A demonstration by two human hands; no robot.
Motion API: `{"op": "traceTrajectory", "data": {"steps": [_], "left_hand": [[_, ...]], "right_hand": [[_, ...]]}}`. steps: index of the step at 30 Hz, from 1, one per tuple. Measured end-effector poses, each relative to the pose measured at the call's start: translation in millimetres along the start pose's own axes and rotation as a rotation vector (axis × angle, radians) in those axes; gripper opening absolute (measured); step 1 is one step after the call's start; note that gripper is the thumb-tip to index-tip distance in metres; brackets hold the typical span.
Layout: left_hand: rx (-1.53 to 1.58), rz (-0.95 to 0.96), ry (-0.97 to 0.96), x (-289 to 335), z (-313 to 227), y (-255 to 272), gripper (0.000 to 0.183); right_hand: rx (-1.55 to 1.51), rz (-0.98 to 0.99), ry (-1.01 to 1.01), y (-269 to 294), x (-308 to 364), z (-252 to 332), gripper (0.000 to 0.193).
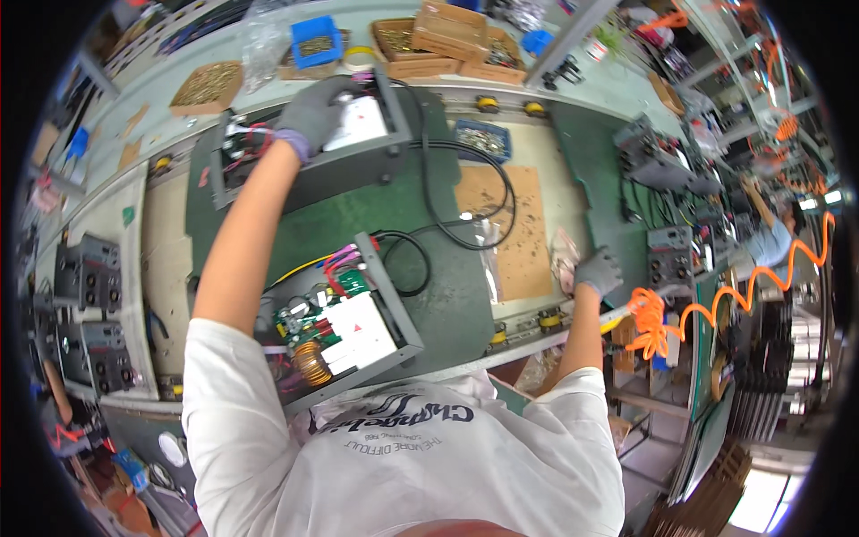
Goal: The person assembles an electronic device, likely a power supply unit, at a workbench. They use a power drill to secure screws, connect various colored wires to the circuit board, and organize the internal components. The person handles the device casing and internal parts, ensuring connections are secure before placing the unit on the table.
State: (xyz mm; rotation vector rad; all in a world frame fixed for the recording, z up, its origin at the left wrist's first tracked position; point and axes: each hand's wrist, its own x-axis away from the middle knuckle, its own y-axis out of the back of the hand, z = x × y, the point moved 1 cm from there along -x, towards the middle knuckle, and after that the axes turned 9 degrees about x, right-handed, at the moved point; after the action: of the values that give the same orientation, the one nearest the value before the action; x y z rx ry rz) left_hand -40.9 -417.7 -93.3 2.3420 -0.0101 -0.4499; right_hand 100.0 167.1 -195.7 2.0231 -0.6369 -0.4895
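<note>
Two dark grey metal casings, open on top, sit on a green work board (456,322). In the far casing (349,170), among wires and beside a white panel (358,123), is my left hand (315,112) in a grey glove. Its fingers are curled near the casing's right end, and what they grip is hidden. The near casing (407,336) shows a green circuit board, a copper coil (311,362) and a white panel with a red mark. Stretched out to the right, my gloved right hand (599,271) rests with fingers apart at the edge of another green board (608,215).
A black cable (512,192) loops beside the far casing. A brown cardboard sheet (523,233), a blue tray of small parts (483,140) and a crumpled cloth (564,255) lie between the boards. More casings (658,157) stand right; an orange coiled hose (761,273) hangs there.
</note>
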Motion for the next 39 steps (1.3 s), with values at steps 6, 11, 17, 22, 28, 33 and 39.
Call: {"op": "traceTrajectory", "data": {"steps": [6,11,17,22,28,33,39], "left_hand": [[0.331,-0.164,0.155,21,-19,12,0.032],[0.725,-0.429,0.224,33,-5,54,0.033],[-0.293,-0.417,0.195,52,-18,99,0.047],[-0.065,-0.25,0.29,66,-4,133,0.081],[-0.031,-0.107,0.716,93,55,125,0.053],[-0.025,-0.262,0.557,120,28,104,0.061],[-0.118,-0.399,0.382,162,4,84,0.079]], "right_hand": [[-0.729,-0.405,0.591,161,34,118,0.061],[-1.149,-0.684,1.184,304,110,212,0.04],[-1.175,-0.731,1.54,380,184,308,0.041],[-1.36,-0.359,1.558,384,189,359,0.032],[-1.742,0.386,1.464,389,175,337,0.025],[-1.601,0.23,1.523,402,176,302,0.021],[-1.161,-0.293,1.584,392,194,302,0.022]]}}
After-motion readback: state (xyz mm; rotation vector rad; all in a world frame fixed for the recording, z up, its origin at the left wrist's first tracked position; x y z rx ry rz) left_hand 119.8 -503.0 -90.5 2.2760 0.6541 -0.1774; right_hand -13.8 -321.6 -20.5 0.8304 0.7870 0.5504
